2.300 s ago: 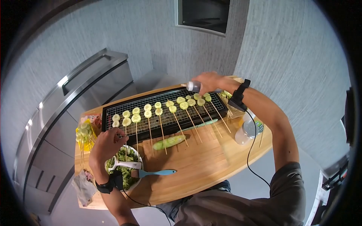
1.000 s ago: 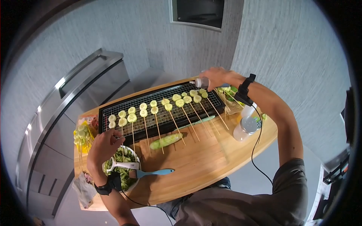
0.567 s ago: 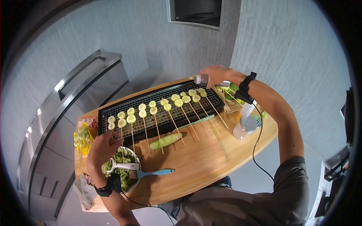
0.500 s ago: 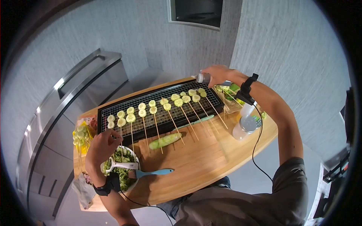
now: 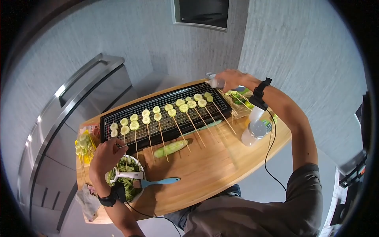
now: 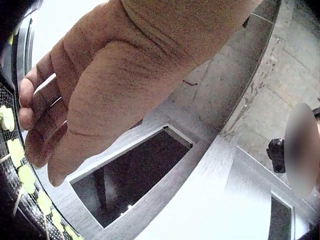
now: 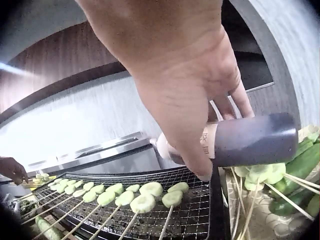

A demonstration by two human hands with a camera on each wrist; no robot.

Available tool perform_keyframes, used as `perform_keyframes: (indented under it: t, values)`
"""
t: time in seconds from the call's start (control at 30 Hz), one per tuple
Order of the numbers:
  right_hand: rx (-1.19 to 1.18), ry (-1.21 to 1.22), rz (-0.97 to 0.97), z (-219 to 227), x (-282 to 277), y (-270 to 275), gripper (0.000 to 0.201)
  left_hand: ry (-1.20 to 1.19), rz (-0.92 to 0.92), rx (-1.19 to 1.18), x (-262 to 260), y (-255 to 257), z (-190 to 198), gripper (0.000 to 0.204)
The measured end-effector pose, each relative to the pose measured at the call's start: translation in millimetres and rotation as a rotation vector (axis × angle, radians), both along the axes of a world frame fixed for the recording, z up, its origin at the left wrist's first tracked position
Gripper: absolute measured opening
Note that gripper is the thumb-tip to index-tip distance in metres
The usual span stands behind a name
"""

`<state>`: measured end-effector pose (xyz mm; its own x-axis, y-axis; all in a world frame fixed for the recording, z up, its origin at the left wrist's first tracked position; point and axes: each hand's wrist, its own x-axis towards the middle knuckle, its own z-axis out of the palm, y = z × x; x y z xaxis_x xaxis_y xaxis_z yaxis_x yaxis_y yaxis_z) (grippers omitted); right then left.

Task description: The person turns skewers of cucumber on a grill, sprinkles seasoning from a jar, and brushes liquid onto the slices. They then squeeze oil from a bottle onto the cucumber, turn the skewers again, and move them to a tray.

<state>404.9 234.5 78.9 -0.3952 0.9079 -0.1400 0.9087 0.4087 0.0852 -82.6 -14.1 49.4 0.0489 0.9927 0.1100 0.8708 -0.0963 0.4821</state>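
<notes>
My right hand (image 5: 232, 80) grips a squeeze bottle (image 7: 255, 142) with dark contents, a label and a pale nozzle. It lies sideways above the right end of the black grill (image 5: 173, 136), nozzle toward the left. Cucumber-slice skewers (image 7: 143, 203) lie in a row across the grill's wire mesh, sticks over its near edge. At the grill's left end, my left hand (image 5: 107, 155) hovers by the leftmost slices (image 5: 114, 130), fingers loosely bent. The left wrist view shows the left palm and fingers (image 6: 42, 145) with nothing between them.
Below my left hand stands a bowl of chopped greens (image 5: 130, 187), a white peeler (image 5: 130, 175) and blue brush (image 5: 160, 182) across it. A peeled cucumber (image 5: 170, 149) lies before the grill. At right are a shaker jar (image 5: 254, 133) and a tray of green vegetables (image 5: 241, 102).
My right hand has moved with the squeeze bottle rightward, from over the slices to the grill's right end. The whole view has shifted slightly; my left hand stays near the grill's left end.
</notes>
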Motion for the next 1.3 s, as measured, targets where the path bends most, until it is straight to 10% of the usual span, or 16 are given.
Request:
perform_keyframes:
  t: [0.43,1.3]
  values:
    - [-0.007,0.497,0.119,58,6,-64,0.063,-0.073,0.017,-0.043,-4,1,0,0.019]
    - [-0.14,0.753,-0.158,-43,55,-165,0.077,-0.008,0.048,-0.14,6,7,2,0.022]
